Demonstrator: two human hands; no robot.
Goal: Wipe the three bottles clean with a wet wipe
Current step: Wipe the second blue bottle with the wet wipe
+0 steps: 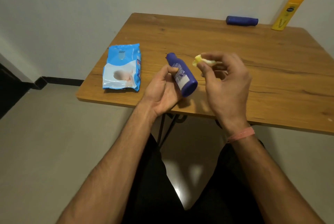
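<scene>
My left hand grips a dark blue bottle with a printed label, tilted with its cap pointing away from me, above the near edge of the wooden table. My right hand pinches a small crumpled wet wipe between thumb and fingers, just right of the bottle and not touching it. A second blue bottle lies on its side at the table's far edge. A tall yellow bottle leans against the wall at the far right corner.
A blue and white wet wipe pack lies flat on the table's left side. The table stands against a pale wall. My legs in dark trousers are below the table's front edge.
</scene>
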